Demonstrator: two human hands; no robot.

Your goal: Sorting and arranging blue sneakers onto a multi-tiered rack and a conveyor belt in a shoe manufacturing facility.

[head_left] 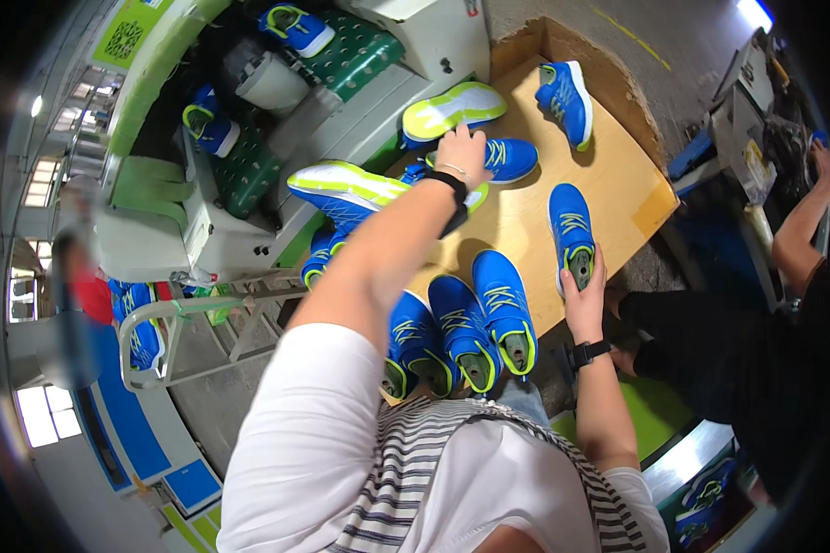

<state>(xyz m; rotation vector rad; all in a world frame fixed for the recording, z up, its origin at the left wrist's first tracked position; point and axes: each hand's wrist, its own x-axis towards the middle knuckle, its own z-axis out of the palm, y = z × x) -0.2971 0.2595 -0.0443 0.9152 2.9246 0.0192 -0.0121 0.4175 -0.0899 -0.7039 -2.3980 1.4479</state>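
Blue-and-lime shoes [573,219], dark-and-white striped apron [398,475]

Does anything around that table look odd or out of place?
Slightly: one blue shoe at the table's far side and another shoe at its left lie tipped over, soles showing, while the row of shoes nearest the person stands upright. I notice no spill or obvious damage.

Your left forearm [373,249] covers parts of the blue sneakers [346,210] at the wooden tabletop's [528,214] left side — which one the fingertips of your left hand [462,155] meet, you can't tell. Right of the tabletop, a co-worker [710,346] fades into shadow; well left, another person [88,295] is blurred.
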